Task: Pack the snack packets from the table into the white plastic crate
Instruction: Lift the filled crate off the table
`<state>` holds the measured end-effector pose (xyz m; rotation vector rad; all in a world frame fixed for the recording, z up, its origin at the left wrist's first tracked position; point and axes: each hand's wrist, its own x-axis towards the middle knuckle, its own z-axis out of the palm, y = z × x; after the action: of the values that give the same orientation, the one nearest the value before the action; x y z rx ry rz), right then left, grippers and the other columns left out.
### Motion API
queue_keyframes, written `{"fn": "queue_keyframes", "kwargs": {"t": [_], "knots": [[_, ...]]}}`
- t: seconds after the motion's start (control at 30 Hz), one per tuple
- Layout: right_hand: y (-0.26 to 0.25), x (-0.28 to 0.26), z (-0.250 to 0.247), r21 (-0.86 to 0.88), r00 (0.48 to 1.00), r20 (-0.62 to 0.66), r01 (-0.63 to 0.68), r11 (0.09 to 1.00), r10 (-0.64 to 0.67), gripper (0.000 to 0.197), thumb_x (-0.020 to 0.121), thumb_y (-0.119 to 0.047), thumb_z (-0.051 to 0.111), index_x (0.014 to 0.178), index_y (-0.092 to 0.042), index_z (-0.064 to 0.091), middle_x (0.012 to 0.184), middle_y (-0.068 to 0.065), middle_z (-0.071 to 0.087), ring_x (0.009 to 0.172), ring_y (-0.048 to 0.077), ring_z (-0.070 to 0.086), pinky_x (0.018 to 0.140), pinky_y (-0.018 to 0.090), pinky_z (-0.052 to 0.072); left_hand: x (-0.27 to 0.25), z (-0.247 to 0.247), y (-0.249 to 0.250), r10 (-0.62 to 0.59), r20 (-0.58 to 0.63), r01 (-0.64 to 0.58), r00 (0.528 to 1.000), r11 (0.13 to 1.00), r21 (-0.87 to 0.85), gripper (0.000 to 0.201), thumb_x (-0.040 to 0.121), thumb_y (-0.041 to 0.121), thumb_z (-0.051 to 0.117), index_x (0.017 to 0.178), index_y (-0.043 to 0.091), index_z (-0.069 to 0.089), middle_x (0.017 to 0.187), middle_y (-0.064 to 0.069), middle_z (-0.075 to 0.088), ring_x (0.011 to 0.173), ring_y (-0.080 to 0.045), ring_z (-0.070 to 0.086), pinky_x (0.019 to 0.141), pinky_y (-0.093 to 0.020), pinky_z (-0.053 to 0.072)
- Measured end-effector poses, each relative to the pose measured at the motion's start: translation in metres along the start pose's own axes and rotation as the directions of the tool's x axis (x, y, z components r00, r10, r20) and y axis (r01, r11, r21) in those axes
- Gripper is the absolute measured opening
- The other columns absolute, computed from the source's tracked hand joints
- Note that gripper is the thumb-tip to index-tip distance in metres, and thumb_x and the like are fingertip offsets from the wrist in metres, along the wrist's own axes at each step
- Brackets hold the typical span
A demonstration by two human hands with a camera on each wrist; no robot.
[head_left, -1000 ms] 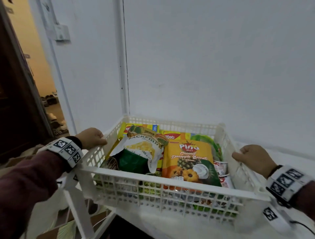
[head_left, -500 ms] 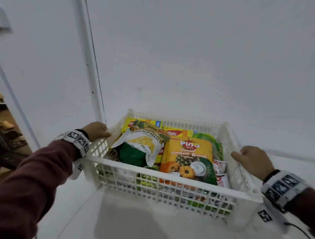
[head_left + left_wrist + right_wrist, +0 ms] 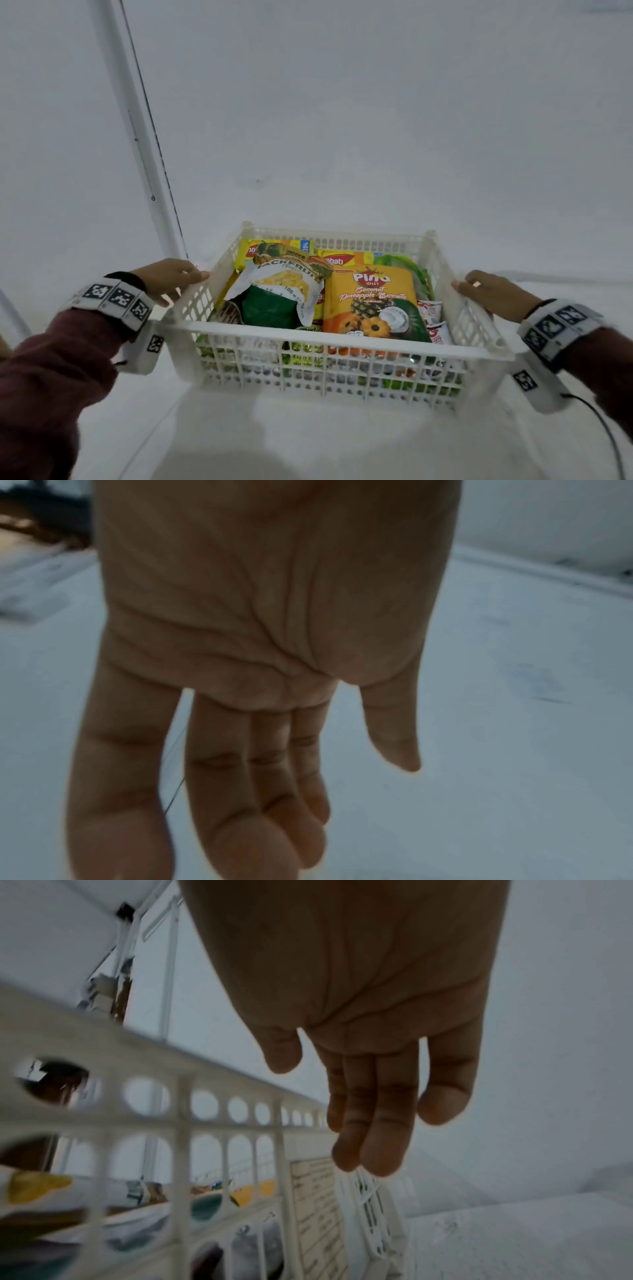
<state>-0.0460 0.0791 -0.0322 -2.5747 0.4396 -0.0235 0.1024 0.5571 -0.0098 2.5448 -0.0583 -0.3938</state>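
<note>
Bare fingers hung straight on both sides: left hand (image 3: 170, 276) and right hand (image 3: 490, 294) flanked the white plastic crate (image 3: 329, 334), gripping nothing. Snack packets (image 3: 370, 301) were heaped inside; a careless bump could have tipped the jackfruit pouch (image 3: 278, 297) over the rim.

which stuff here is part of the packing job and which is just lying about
Part of the job:
white plastic crate
jackfruit packet
pineapple biscuits packet
left hand and right hand, open beside the crate's sides

Lying about:
black cable
white pipe on the wall
</note>
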Motion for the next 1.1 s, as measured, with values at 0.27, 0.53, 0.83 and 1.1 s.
{"fn": "queue_keyframes", "kwargs": {"t": [0.27, 0.53, 0.83, 1.1], "knots": [[0.049, -0.059, -0.019, 0.081, 0.995, 0.093, -0.051, 0.995, 0.043, 0.010, 0.095, -0.018, 0.046, 0.094, -0.012, 0.054, 0.074, 0.003, 0.060, 0.058, 0.015, 0.053, 0.044, 0.007, 0.037, -0.112, -0.024, 0.077, 0.419, -0.243, -0.416, 0.875, 0.907, 0.065, 0.077, 0.039, 0.093, 0.046, 0.090, 0.036, 0.057, 0.080, 0.005, 0.066, 0.078, -0.014, 0.064, 0.067, -0.027, 0.042], [0.144, -0.123, -0.040, -0.052, 0.984, 0.070, -0.161, 0.986, 0.164, 0.003, 0.091, -0.027, 0.054, 0.090, -0.024, 0.053, 0.078, -0.006, 0.057, 0.068, 0.010, 0.053, 0.069, 0.022, 0.043, -0.192, 0.153, 0.222, 0.780, 0.354, -0.811, 0.516, 0.578, -0.089, 0.027, 0.082, 0.052, 0.058, 0.100, 0.032, 0.061, 0.082, 0.008, 0.061, 0.070, -0.002, 0.058, 0.063, -0.011, 0.042], [0.288, -0.163, -0.111, -0.161, 0.911, -0.044, -0.411, 0.897, 0.410, 0.043, 0.091, -0.032, 0.055, 0.128, -0.012, 0.046, 0.129, 0.012, 0.050, 0.111, 0.023, 0.051, 0.095, 0.029, 0.036, -0.161, 0.347, 0.390, 0.538, 0.524, -0.718, 0.661, 0.655, 0.234, 0.046, 0.096, 0.036, 0.043, 0.124, 0.000, 0.051, 0.123, -0.014, 0.056, 0.107, -0.024, 0.054, 0.081, -0.027, 0.038], [0.415, -0.133, -0.172, -0.221, 0.795, -0.214, -0.605, 0.765, 0.567, 0.064, 0.090, -0.040, 0.052, 0.141, -0.009, 0.028, 0.140, 0.020, 0.038, 0.129, 0.033, 0.041, 0.106, 0.040, 0.035, -0.114, 0.406, 0.435, 0.249, 0.307, -0.388, 0.919, 0.710, 0.587, 0.043, 0.099, 0.028, 0.038, 0.135, 0.005, 0.043, 0.143, -0.009, 0.043, 0.131, -0.023, 0.042, 0.104, -0.027, 0.034]]}}
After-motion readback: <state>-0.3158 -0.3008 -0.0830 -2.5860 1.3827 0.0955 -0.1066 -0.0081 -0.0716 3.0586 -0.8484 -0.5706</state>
